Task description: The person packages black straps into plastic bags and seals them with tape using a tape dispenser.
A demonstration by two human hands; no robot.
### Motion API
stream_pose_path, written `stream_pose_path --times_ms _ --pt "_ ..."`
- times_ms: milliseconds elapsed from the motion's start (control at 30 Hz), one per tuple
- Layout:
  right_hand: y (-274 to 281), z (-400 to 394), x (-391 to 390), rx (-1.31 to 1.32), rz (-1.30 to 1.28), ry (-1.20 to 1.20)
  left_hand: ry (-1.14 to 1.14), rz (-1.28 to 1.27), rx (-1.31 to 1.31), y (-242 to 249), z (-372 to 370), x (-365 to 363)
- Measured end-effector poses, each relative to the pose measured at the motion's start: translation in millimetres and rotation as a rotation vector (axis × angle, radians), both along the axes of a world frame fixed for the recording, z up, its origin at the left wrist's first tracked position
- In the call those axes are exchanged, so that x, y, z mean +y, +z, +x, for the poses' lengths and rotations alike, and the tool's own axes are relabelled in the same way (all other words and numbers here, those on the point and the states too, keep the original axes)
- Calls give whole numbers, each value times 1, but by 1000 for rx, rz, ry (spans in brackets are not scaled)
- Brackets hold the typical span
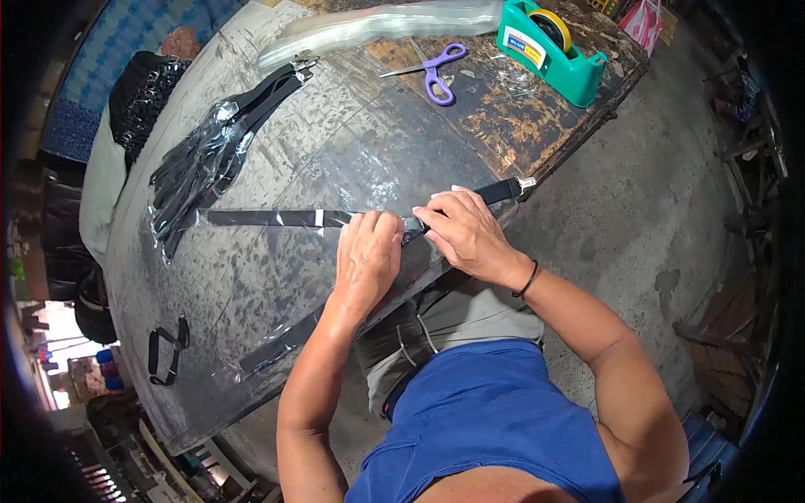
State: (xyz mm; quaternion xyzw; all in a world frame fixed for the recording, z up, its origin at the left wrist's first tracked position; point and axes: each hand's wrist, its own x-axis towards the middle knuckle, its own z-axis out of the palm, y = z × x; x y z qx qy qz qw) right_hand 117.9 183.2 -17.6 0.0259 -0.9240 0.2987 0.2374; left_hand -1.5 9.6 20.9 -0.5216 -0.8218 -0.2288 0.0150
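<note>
Nearest me, both hands meet over the table (205, 314) by its close edge, so the work lies within easy reach. My left hand (366, 251) is nearly closed, knuckles up, fingers curled down on the clear sleeve (268, 219) around one black strap (501, 192); that grip seems meant to steady it against the tabletop. My right hand (470, 235) is part closed, fingers bent and thumb tucked in, pinching the strap just beside the left, probably to guide it where the plastic ends. What exactly my fingertips pinch is hidden. The strap runs sideways across the table, sleeved part to my left, its metal clip (527, 183) sticking out bare past my right hand at the table's edge; lying lengthwise like this, it stays flat.

To the left, near the edge, lies another clear sleeve (277, 348), and beyond it a small strap loop (168, 352), apart from the rest. Farther off, a bundle of sleeved straps (210, 151) lies heaped with the clips together, likely for tidiness. Past that sit purple-handled scissors (436, 74), the green tape dispenser (549, 50) and a stack of clear plastic (377, 29), off my working space.
</note>
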Motion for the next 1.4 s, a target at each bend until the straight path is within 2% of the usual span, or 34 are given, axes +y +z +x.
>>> stream_pose_path --times_ms 133,200,300,600,733,900,967,1133,1233,1300,1400 --pt "-1 0 0 18 9 -5 -16 12 2 -4 -1 -2" --pt "-1 1 0 19 11 -8 42 45 -93 0 1 -1" --pt "0 1 -1 12 -3 -13 103 33 -56 9 1 -3" --pt "-1 -1 -2 49 1 -31 63 40 -102 0 -6 -1" --pt "-1 0 -1 -11 -10 -17 48 35 -112 -2 -9 -1" --pt "-3 -2 -1 13 -29 -22 4 16 -11 -3 -10 -1" --pt "3 -5 -3 -54 -151 -36 -12 33 17 -4 -10 -1" --pt "7 -20 -11 -75 -149 -33 -25 74 126 -15 -8 -1" --pt "2 -26 -13 -54 -117 -33 -8 59 106 -17 -8 -6" --pt "-1 -27 -14 -36 -104 -34 54 114 -14 -14 -6 -12" --pt "-3 -25 -15 9 -66 -41 69 126 -7 -12 -6 -28"
